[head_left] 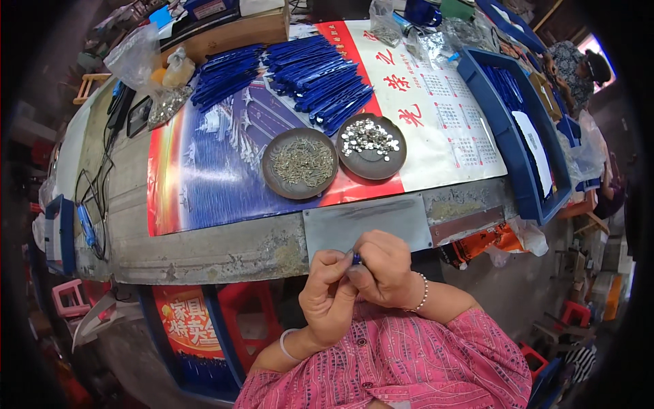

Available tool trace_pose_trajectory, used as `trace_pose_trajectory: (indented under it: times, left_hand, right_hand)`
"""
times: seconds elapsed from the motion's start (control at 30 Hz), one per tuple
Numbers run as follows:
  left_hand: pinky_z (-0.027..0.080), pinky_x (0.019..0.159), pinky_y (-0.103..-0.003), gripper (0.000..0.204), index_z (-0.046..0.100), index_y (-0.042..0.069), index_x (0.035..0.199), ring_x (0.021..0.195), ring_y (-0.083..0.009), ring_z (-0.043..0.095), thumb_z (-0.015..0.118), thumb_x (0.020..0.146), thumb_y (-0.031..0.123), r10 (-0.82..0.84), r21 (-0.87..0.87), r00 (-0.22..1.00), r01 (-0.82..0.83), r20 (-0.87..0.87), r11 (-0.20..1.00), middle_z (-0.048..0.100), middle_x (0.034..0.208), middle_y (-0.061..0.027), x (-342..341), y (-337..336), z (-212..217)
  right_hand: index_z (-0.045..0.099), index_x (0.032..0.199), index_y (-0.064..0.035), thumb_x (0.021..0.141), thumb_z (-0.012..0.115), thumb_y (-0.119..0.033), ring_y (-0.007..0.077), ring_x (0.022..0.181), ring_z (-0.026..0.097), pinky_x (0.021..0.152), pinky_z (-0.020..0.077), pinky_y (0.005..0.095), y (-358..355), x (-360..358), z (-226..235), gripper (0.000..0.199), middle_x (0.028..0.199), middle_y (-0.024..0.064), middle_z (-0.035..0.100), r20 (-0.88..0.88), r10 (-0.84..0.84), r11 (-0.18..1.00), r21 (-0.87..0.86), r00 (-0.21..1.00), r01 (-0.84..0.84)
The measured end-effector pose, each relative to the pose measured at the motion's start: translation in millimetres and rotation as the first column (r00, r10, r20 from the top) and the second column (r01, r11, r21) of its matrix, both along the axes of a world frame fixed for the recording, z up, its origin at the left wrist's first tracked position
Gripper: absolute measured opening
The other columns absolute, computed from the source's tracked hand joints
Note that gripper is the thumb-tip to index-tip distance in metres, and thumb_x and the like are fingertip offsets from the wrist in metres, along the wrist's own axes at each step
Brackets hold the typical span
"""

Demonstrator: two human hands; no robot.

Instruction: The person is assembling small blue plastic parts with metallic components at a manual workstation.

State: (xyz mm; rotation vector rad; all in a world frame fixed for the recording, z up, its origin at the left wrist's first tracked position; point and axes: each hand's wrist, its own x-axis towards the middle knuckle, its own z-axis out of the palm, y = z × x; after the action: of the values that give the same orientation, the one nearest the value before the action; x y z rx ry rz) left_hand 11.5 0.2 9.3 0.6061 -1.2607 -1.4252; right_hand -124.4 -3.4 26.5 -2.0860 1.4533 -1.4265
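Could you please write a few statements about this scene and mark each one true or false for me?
1. A small blue piece shows between the fingers of the left hand and the right hand. True.
2. The dish of silver discs stands to the left of the dish of thin metal pieces. False: it stands to the right of it.
3. Piles of blue sticks lie on the table beyond the two dishes. True.
4. The long blue tray at the right holds nothing. False: blue sticks and a white sheet are in it.
5. A beaded bracelet is on the right wrist. True.
6. The person's shirt is plain green. False: it is pink and patterned.
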Motion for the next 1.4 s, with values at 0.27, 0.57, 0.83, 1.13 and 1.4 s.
trace_pose_trajectory:
  times: [0.27, 0.57, 0.83, 1.13, 1.4]
  left_hand:
    - [0.042, 0.071, -0.02, 0.026, 0.057, 0.0, 0.111, 0.082, -0.0102, 0.049, 0.051, 0.087, -0.009, -0.099, 0.153, 0.994, 0.106, -0.049, 0.983, 0.048, 0.104, -0.0069, 5, 13, -5]
    - [0.043, 0.071, -0.022, 0.024, 0.054, 0.0, 0.111, 0.08, -0.0093, 0.05, 0.05, 0.089, -0.007, -0.155, 0.329, 0.965, 0.219, -0.209, 0.918, 0.048, 0.104, -0.0065, -2, 8, -3]
    - [0.041, 0.06, -0.021, 0.023, 0.052, 0.003, 0.108, 0.073, -0.0098, 0.05, 0.05, 0.089, -0.009, -0.053, 0.213, 0.973, 0.102, -0.223, 0.972, 0.048, 0.105, -0.0077, 1, 4, -6]
    - [0.037, 0.052, -0.021, 0.022, 0.051, 0.008, 0.106, 0.064, -0.0103, 0.046, 0.052, 0.088, -0.006, -0.017, 0.332, 0.957, 0.117, -0.289, 0.936, 0.05, 0.104, -0.0086, 2, 8, -1]
    - [0.036, 0.05, -0.02, 0.014, 0.048, 0.008, 0.101, 0.061, -0.0087, 0.045, 0.053, 0.09, 0.0, -0.055, 0.483, 0.959, 0.19, -0.28, 0.855, 0.052, 0.094, -0.0059, -1, 5, 1]
  right_hand:
    - [0.049, 0.087, -0.0015, 0.082, 0.058, -0.009, 0.0178, 0.06, 0.049, 0.053, 0.0405, 0.0312, -13, -27, -11, 0.013, 0.073, 0.0092, 0.048, 0.373, -0.239, 0.967, 0.174, 0.897, 0.185]
    - [0.037, 0.12, -0.0069, 0.06, 0.074, -0.008, 0.0131, 0.076, 0.044, 0.059, 0.0394, 0.0261, -13, -15, -2, 0.071, 0.098, 0.0085, 0.044, 0.464, -0.432, 0.891, 0.355, 0.774, 0.284]
    - [0.03, 0.126, -0.0039, 0.06, 0.07, 0.002, 0.012, 0.076, 0.043, 0.061, 0.0381, 0.0235, 5, 1, 3, 0.077, 0.108, 0.0089, 0.045, 0.482, 0.164, 0.986, -0.08, 0.861, -0.143]
    - [0.04, 0.062, -0.0025, 0.077, 0.064, -0.013, 0.0257, 0.047, 0.038, 0.045, 0.0306, 0.0337, 2, 0, 2, 0.03, 0.056, 0.0094, 0.037, 0.369, 0.074, 0.914, 0.346, 0.927, -0.211]
    - [0.04, 0.062, -0.0026, 0.086, 0.053, -0.02, 0.0286, 0.046, 0.038, 0.044, 0.0291, 0.0352, -1, -14, -12, 0.032, 0.056, 0.0118, 0.037, 0.261, 0.04, 0.949, 0.293, 0.965, -0.118]
